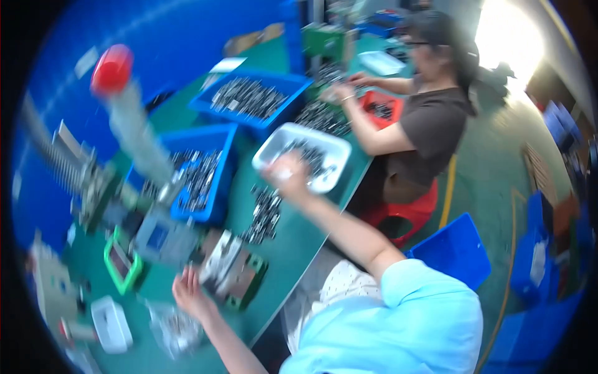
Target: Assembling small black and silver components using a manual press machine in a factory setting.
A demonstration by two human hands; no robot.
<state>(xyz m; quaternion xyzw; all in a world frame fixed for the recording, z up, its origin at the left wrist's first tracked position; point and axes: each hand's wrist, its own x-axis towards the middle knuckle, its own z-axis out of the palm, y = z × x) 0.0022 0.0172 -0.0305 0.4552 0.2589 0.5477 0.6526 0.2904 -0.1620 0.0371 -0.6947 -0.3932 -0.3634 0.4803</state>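
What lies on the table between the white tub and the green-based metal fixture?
In the head view, a loose pile of small dark and silvery parts lies between the white tub and the metal fixture.

Small dark-silver parts [316, 158] (blurred), lying loose in white tray [330, 179].

From here I'm seeing smooth plastic forming the tray [338, 154] mid-frame, shiny metal-looking parts [317, 161] glinting inside; lower left, a crinkled plastic bag [174, 327] is gleaming; lower right, a cloth shirt [398, 324] is looking matt.
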